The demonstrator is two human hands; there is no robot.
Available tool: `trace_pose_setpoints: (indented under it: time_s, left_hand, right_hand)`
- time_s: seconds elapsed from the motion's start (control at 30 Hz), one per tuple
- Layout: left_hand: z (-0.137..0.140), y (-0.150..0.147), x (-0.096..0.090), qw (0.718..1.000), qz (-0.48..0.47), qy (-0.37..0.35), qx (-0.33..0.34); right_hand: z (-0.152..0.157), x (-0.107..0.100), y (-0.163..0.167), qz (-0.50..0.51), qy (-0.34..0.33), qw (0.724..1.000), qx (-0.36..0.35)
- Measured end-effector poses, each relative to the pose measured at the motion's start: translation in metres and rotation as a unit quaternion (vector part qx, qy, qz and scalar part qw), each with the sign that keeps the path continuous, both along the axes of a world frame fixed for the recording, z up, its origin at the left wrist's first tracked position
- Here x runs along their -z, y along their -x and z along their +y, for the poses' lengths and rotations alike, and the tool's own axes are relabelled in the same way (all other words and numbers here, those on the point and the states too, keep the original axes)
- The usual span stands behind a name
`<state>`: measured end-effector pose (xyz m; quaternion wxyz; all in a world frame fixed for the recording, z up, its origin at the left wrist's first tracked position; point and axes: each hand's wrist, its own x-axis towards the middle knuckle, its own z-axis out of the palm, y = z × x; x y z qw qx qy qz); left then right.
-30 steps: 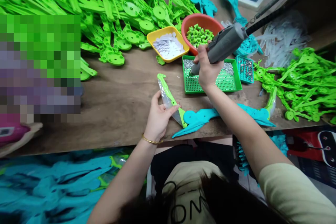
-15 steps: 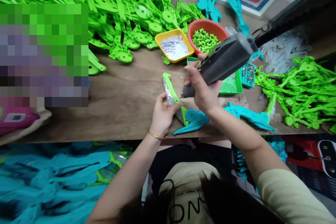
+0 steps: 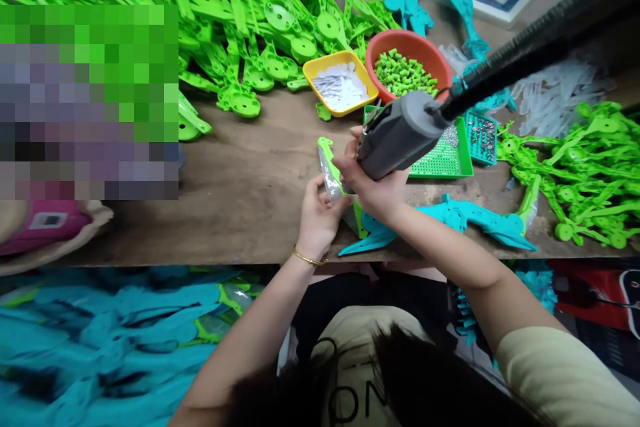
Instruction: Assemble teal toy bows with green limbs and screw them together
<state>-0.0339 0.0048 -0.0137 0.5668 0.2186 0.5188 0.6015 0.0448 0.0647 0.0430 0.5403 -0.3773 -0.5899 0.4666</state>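
My right hand (image 3: 377,190) is wrapped around a grey electric screwdriver (image 3: 400,137), tilted down toward my left hand. Its tip is hidden behind my fingers. Between the fingers and thumb of my left hand (image 3: 320,217) is a slim green plastic part (image 3: 327,153) with a clear plastic strip along its side. This green part appears to meet one end of a long turquoise plastic part (image 3: 445,213), which lies along the front of the table under my right forearm. A second green piece (image 3: 531,203) with clear plastic stands at the turquoise part's right end.
Behind my hands are a yellow tray (image 3: 370,101) of white pieces, a red bowl (image 3: 445,67) of small green pieces, a green basket (image 3: 465,170) and a teal box (image 3: 490,159) of metal bits. Green parts (image 3: 240,20) pile up at back left, others at right (image 3: 590,167).
The screwdriver has moved down and left and stands steeper, with my right hand now close against my left. The whole view has shifted slightly.
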Motion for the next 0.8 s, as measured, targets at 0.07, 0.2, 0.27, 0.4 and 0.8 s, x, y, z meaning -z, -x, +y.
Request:
trace_pose_setpoints:
  time_s: [0.07, 0.2, 0.27, 0.4, 0.8]
  left_hand:
    - [-0.001, 0.000, -0.001, 1.000, -0.008, 0.013, -0.006]
    - [-0.006, 0.000, -0.008, 0.997, -0.029, 0.042, -0.053]
    - [-0.012, -0.001, -0.014, 0.998, -0.040, 0.029, -0.034]
    - [-0.021, -0.004, -0.023, 0.994, -0.066, 0.049, 0.075]
    - [-0.018, -0.009, -0.016, 0.993, -0.079, 0.061, 0.058]
  right_hand:
    - [0.012, -0.012, -0.005, 0.016, -0.012, 0.999, 0.030]
    - [0.063, -0.022, -0.024, 0.013, -0.023, 0.988, 0.153]
    - [0.088, -0.013, -0.032, 0.003, -0.008, 0.985, 0.175]
    - [0.109, 0.012, -0.038, 0.006, 0.013, 0.982, 0.188]
    - [0.108, 0.024, -0.043, -0.019, -0.070, 0.980, 0.183]
